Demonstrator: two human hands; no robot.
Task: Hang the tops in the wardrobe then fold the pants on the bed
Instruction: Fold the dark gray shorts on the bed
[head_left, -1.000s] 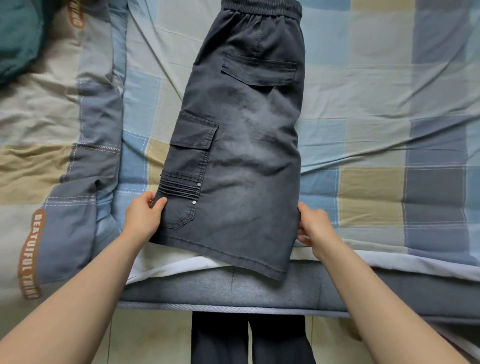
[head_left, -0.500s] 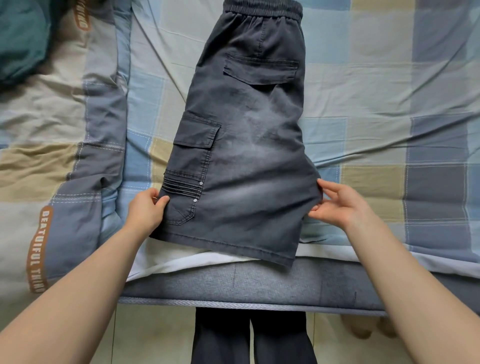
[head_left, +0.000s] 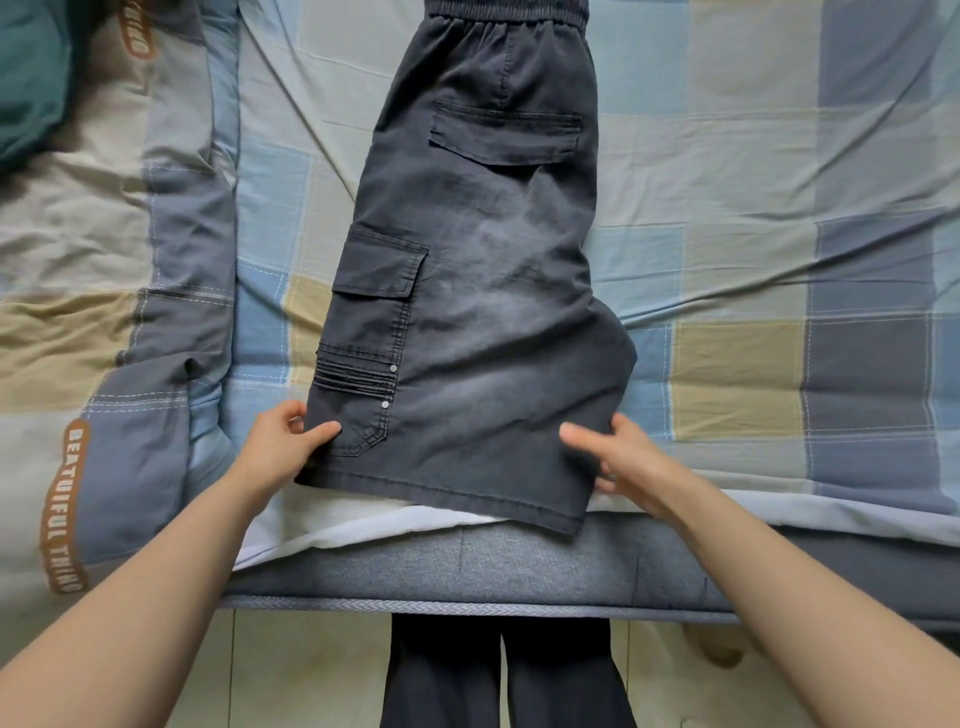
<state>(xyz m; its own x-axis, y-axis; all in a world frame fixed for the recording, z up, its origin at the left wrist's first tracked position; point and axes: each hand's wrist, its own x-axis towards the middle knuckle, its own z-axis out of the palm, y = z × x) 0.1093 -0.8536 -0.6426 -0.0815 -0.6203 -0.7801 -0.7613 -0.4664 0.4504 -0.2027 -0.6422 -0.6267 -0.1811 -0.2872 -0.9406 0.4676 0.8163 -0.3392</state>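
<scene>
A teal pillow (head_left: 28, 78) sits at the far left, beside a rumpled quilt (head_left: 130, 312) with orange lettering. The left hand (head_left: 283, 444) pinches the near left corner of the shorts (head_left: 478, 312), thumb on top of the cloth and fingers (head_left: 291, 413) curled at its edge. The shorts lie flat on the checked sheet of the bed (head_left: 779, 260), folded lengthwise, waistband far and hem near, the hem overhanging the bed's near edge. They are faded dark grey, with a cargo pocket on the left and a flap pocket higher up. The right hand (head_left: 623, 457) holds the near right edge, thumb on top, fingers partly hidden behind the cloth.
</scene>
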